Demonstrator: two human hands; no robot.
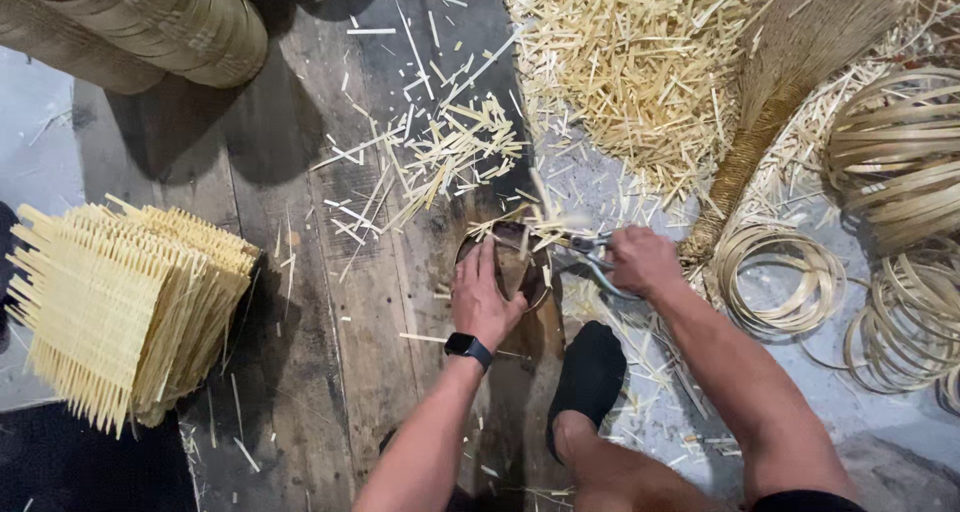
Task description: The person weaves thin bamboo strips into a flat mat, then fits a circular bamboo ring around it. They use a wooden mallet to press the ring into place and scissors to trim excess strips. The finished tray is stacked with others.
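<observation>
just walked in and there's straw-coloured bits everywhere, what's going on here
A person sits on a plank floor. Their left hand presses down a round woven piece, while the right hand works metal shears at its edge. Cut bamboo slivers lie heaped ahead, a stack of woven squares sits left, and coiled hoops lie right.

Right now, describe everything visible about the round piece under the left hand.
The round woven piece is dark brown and lies flat on the worn plank floor, largely covered. The left hand presses palm-down on it. Pale bamboo strip ends stick out past its far edge, where the right hand holds metal shears against them. Loose cut slivers lie around it.
</observation>
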